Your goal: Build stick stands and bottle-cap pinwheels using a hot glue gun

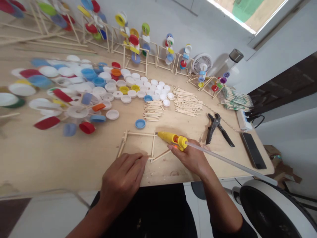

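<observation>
"Looking past the left hand (pixel 122 181), where do you put the stick frame (pixel 141 134)?"

"On the tabletop (pixel 86 162), just ahead of its fingers, with the near side running beneath them. Those fingers lie close together over the wood; their tips are partly hidden, so I can't tell whether they pinch it or only press."

"And the other side?"

"The right hand (pixel 192 157) has its fingers wrapped around the yellow glue gun (pixel 173 138). The nozzle, ahead and left of those fingers, is at the frame's far right corner. A slanting stick (pixel 160 155) lies between the two hands, meeting the near right corner; I can't say whether it's stuck."

"How would the frame handle?"

"Light and stiff, I'd judge, but weak at the corners. I'd hold it mid-stick, away from the hot nozzle. The gun is best held by its grip, minding the long glue stick (pixel 223 157) jutting behind the fingers."

"Farther out?"

"A blue cap (pixel 140 124) beyond the left fingers, then a pile of short sticks (pixel 153 111). Right of the right fingers, a black cutter (pixel 215 125), then a phone (pixel 253 150)."
</observation>
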`<action>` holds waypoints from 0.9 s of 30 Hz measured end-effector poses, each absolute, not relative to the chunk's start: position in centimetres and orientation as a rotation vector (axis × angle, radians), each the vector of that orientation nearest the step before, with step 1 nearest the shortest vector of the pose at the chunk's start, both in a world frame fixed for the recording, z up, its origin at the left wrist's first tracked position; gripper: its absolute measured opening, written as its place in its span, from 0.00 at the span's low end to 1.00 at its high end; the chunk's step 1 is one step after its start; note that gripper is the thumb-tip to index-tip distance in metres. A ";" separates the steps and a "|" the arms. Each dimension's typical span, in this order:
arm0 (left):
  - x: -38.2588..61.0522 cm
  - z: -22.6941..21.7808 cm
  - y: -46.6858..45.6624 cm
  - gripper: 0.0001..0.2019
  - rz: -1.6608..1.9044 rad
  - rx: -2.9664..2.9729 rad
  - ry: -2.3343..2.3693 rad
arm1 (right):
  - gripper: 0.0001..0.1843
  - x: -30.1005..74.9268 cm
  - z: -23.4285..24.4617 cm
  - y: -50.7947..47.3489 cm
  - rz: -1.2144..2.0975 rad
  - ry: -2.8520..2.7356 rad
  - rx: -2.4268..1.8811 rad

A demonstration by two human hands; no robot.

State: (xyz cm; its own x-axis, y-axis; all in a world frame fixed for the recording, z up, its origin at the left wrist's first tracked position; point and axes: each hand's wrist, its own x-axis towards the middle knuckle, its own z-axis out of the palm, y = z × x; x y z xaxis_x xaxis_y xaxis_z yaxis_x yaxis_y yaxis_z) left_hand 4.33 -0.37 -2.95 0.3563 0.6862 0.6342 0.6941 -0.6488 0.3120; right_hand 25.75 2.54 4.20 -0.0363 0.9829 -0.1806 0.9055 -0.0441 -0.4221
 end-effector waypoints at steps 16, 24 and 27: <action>4.3 -2.9 -0.3 0.06 -1.204 -2.570 -1.297 | 0.16 26.2 4.4 3.0 0.751 -2.127 -1.966; 4.4 -2.7 -0.2 0.06 -1.189 -2.569 -1.285 | 0.16 26.7 4.6 3.0 0.707 -2.135 -1.911; 4.3 -2.9 -0.3 0.07 -1.183 -2.554 -1.290 | 0.17 26.7 4.9 2.7 0.707 -2.074 -1.896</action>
State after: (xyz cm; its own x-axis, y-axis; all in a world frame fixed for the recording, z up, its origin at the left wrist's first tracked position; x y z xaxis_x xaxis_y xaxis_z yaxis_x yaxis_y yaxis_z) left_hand 4.33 -0.27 -2.88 0.3614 0.6695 0.6490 0.7044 -0.6520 0.2804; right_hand 26.72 2.68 4.85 -0.1271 0.9817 -0.1419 0.8639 0.0393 -0.5021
